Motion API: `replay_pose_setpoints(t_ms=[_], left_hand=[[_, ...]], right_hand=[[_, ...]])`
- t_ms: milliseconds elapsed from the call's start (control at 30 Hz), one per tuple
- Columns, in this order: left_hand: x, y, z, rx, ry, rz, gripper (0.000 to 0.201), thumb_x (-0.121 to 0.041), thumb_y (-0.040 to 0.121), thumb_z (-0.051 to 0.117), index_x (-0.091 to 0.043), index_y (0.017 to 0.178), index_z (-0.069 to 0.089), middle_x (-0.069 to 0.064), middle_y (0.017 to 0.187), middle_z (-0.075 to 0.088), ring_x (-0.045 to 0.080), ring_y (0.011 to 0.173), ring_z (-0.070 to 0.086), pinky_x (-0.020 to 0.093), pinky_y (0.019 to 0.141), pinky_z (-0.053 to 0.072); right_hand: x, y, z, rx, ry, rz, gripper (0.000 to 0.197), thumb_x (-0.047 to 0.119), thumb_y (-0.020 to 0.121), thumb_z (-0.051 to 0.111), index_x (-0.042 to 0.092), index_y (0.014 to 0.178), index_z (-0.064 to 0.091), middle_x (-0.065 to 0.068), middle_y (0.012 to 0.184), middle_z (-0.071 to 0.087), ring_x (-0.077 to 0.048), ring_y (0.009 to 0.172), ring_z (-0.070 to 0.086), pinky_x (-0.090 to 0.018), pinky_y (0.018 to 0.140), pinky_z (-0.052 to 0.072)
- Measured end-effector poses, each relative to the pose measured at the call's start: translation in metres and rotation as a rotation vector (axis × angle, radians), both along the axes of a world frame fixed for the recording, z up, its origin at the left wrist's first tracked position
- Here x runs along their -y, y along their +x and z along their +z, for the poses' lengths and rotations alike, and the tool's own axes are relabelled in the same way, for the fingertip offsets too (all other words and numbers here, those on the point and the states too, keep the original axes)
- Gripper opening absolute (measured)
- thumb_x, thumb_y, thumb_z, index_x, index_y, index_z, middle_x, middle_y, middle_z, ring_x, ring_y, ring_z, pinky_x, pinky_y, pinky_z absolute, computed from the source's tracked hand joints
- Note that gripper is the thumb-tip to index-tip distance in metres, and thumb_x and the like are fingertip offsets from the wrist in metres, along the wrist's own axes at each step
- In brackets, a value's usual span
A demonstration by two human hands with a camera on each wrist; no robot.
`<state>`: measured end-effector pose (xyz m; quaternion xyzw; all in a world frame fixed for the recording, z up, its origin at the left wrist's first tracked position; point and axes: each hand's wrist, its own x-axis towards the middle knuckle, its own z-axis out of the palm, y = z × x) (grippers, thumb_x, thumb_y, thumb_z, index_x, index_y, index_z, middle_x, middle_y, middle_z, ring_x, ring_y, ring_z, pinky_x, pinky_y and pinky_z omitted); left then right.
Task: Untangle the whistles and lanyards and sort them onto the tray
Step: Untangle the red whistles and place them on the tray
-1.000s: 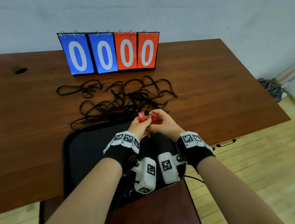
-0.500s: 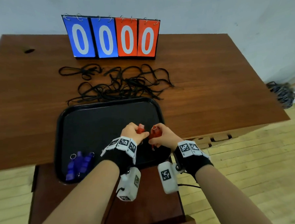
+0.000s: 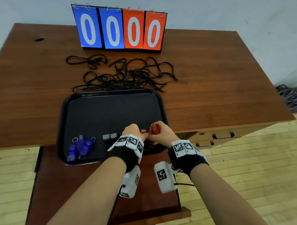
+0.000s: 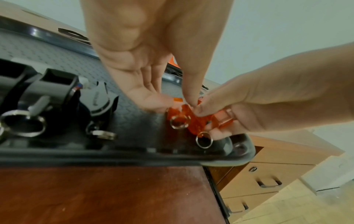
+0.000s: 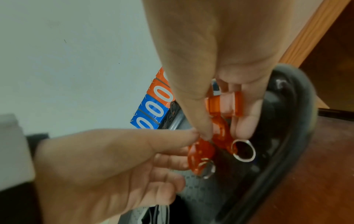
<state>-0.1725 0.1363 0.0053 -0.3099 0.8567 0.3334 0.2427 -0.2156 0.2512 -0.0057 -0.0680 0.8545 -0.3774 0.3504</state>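
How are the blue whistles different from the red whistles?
The blue whistles are blue and lie on the tray at its near left corner; the red whistles are see-through orange-red and sit near its right corner. No hand touches the blue whistles; the left hand and right hand hold the red whistles. Both kinds carry silver rings and have no strings on them.

A flip scoreboard (image 3: 118, 28) reading 0000 stands on the wooden desk (image 3: 214, 72).
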Motion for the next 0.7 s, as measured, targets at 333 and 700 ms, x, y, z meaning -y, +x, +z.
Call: replay_pose_setpoints(t_ms=[333, 700], left_hand=[[0.005, 0.002, 0.001, -0.012, 0.067, 0.018, 0.02, -0.028, 0.087, 0.059, -0.008, 0.085, 0.059, 0.009, 0.079, 0.06, 0.03, 0.078, 0.065, 0.033, 0.076, 0.054], [0.003, -0.002, 0.0, -0.191, 0.024, -0.147, 0.042, -0.017, 0.088, 0.057, -0.016, 0.129, 0.053, 0.014, 0.13, 0.048, 0.029, 0.118, 0.051, 0.034, 0.095, 0.046]], right_hand=[[-0.005, 0.002, 0.011, -0.103, 0.093, -0.11, 0.031, 0.015, 0.085, 0.06, 0.007, 0.115, 0.058, -0.01, 0.115, 0.062, -0.02, 0.101, 0.058, -0.022, 0.075, 0.039], [-0.005, -0.001, 0.016, -0.222, 0.157, -0.006, 0.031, 0.019, 0.089, 0.057, 0.009, 0.119, 0.058, -0.011, 0.107, 0.066, -0.023, 0.102, 0.061, -0.026, 0.082, 0.045]])
